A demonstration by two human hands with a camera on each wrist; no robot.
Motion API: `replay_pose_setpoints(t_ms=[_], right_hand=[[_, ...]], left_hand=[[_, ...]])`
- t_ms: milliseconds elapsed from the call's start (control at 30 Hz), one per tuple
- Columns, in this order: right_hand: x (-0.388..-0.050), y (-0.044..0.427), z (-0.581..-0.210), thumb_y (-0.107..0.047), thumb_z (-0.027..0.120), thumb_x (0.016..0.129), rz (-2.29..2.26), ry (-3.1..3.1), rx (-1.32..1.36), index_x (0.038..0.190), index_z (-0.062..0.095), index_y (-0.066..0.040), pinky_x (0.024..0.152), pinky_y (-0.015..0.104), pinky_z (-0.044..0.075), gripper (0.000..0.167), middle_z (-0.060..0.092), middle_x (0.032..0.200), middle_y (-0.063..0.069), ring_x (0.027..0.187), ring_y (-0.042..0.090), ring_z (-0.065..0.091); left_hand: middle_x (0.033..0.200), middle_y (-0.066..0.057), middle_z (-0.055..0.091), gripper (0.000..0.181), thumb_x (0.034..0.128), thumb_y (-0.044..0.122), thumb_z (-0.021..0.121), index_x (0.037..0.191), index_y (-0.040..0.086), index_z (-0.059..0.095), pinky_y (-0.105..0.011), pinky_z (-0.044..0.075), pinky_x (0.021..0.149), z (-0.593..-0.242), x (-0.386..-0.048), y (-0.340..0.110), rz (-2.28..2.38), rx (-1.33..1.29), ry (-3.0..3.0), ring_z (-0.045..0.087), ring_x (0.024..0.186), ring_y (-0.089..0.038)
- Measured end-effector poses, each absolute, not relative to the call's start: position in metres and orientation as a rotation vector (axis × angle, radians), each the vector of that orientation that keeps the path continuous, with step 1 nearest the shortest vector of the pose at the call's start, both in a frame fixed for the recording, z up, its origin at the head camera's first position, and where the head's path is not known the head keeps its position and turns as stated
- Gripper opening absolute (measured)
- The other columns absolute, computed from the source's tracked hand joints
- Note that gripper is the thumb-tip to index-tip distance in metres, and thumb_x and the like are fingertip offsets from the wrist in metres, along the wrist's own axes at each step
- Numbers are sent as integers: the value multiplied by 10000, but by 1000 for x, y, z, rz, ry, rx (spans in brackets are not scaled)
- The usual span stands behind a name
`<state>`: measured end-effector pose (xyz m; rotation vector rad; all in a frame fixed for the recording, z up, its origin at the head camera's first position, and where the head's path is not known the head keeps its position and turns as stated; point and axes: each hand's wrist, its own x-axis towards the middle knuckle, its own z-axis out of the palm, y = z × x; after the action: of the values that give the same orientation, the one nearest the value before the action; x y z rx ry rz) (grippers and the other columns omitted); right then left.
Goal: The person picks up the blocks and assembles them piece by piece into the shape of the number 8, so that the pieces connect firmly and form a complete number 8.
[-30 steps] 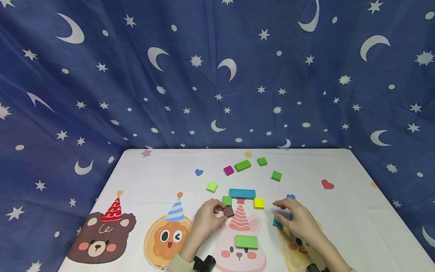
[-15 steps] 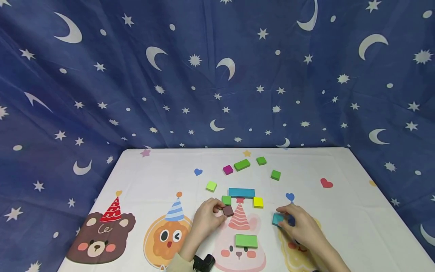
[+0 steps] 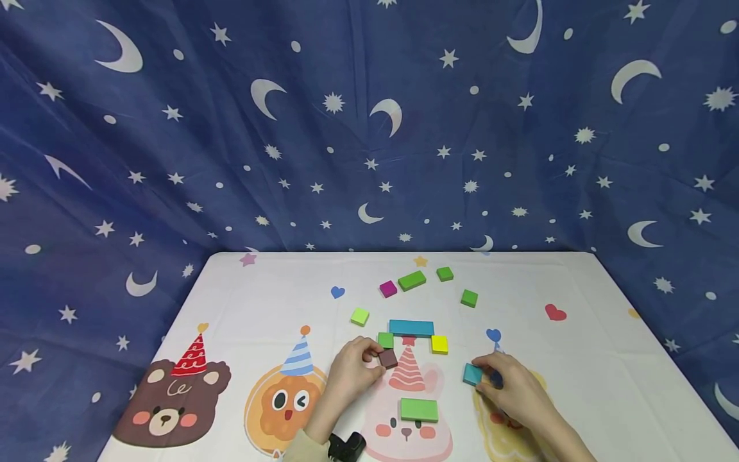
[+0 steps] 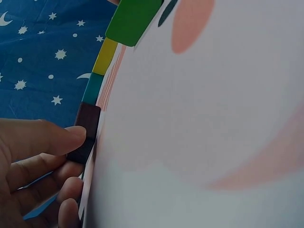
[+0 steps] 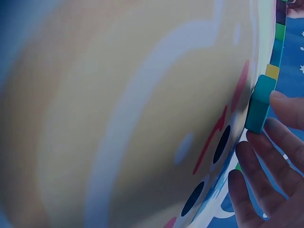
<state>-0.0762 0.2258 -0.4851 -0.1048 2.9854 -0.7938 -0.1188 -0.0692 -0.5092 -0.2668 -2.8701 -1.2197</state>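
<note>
My left hand point(image 3: 353, 367) pinches a small dark brown block point(image 3: 389, 359) between thumb and fingers. That block lies just below a small green block point(image 3: 385, 341); a long blue block point(image 3: 412, 328) adjoins above, with a yellow block point(image 3: 439, 344) at its right end. In the left wrist view the thumb presses on the brown block point(image 4: 88, 118). My right hand point(image 3: 514, 388) holds a small teal block point(image 3: 472, 374) at its right side, thumb and index finger on it. In the right wrist view this teal block point(image 5: 261, 102) rests on the tablecloth, the other fingers spread loosely below.
A long light green block point(image 3: 419, 410) lies nearest the person, between the forearms. Farther back are a lime block point(image 3: 360, 317), a magenta block point(image 3: 389, 289), a long green block point(image 3: 412, 280) and two small green blocks, one farther right point(image 3: 469, 298). A starry blue curtain point(image 3: 369, 128) hangs behind the table.
My right hand has closed in on the teal block and moved down slightly; the block has turned and shows its top more fully. My left hand stays at the brown block.
</note>
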Motion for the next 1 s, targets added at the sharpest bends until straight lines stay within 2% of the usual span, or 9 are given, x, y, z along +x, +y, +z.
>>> replay_pose_setpoints(t_ms=[433, 1000], right_hand=[[-77, 223, -486, -142, 803, 735, -638, 3062, -140, 1038, 698, -197, 808, 372, 512, 325, 636, 966, -82, 887, 89, 551], [-78, 223, -484, -143, 788, 751, -646, 3051, -138, 1029, 690, -212, 804, 368, 505, 303, 626, 967, -89, 890, 91, 550]], left_hand=[[800, 31, 596, 264, 692, 126, 810, 925, 125, 684, -214, 355, 656, -510, -119, -70, -1233, -278, -2861, 487, 738, -88], [781, 27, 585, 261, 686, 118, 814, 912, 127, 685, -210, 344, 641, -510, -119, -70, -1221, -275, -2856, 473, 721, -81]])
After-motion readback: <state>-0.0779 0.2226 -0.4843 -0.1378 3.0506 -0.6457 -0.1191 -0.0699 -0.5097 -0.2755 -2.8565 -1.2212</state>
